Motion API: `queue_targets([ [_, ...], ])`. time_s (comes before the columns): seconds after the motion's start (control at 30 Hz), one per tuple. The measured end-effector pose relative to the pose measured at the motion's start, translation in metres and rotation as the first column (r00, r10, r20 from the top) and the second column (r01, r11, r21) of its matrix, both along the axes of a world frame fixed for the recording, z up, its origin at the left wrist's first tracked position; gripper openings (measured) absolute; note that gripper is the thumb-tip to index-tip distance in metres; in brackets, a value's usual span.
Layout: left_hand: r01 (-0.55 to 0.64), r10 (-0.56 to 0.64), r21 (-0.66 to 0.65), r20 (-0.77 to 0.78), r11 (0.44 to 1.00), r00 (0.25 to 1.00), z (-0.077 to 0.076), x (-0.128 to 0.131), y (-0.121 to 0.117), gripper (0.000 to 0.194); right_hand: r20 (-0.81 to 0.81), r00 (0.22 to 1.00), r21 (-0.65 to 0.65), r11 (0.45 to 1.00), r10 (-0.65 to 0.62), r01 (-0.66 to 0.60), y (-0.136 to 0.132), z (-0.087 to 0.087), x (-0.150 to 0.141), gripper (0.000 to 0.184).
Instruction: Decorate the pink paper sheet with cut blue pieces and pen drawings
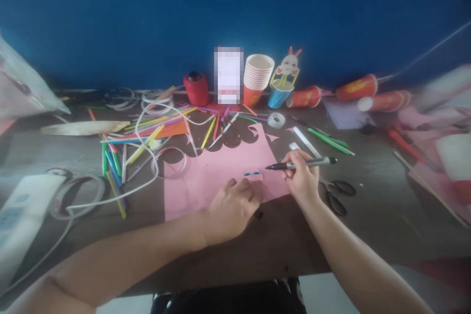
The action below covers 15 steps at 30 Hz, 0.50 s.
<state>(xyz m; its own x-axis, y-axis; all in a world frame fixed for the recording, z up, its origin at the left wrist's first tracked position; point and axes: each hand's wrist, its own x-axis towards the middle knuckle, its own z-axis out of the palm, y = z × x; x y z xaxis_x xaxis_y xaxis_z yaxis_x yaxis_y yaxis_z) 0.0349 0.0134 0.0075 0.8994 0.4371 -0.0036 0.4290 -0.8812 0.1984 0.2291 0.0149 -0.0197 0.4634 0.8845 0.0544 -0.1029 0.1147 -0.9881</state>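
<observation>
A: What've the hands got?
B: R hand (302, 179) is wrapped round a slim grey-and-black marker pen (318, 162), dark tip pointing L. L hand (235, 203) has bent fingers on a small rounded pink paper piece (253, 175) w/ blue curved marks. Hands are apart.
A: Pinched or pressed?
B: Can't tell, fingers cover the lower part.
A: Where's it lying?
B: Over a flat, matte pink paper sheet (206, 171), far edge cut in scallops, on the dark smooth counter (287, 245).
A: Anything hard to see?
B: Yep. Black-handled scissors (328, 185) are just beside the R wrist, blades partly hidden. An upright pale rectangle (228, 76) at the back is pixelated. Clear plastic bag (25, 83) is cut off at L edge; pink paper scraps (427, 167) far R are blurry.
A: What else is abt?
B: At the back: red thread cone (196, 91), stacked red-and-white paper cups (258, 78), blue paper cup (279, 98) w/ white rabbit cutout (289, 65).
A: In the way?
B: Thin white cable (106, 201) loops across the L side, near loose coloured sticks (147, 145).
</observation>
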Motion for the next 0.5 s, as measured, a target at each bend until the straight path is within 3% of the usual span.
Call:
queue_targets([
  [0.2,-0.003,0.002,0.034,0.001,0.999,1.0,0.0,0.003,0.002,0.038,-0.021,1.0,0.039,0.999,0.015,-0.014,-0.002,-0.003,0.008,0.026],
  [0.4,0.001,-0.004,0.087,0.033,0.996,0.999,-0.005,0.005,0.001,0.035,0.124,0.956,-0.001,0.963,0.267,-0.269,-0.006,0.001,0.0,0.021],
  [0.5,0.003,-0.008,0.102,0.052,0.995,0.999,-0.008,0.005,0.0,0.035,0.206,0.938,-0.029,0.959,0.28,-0.28,-0.007,0.0,-0.003,0.023],
])
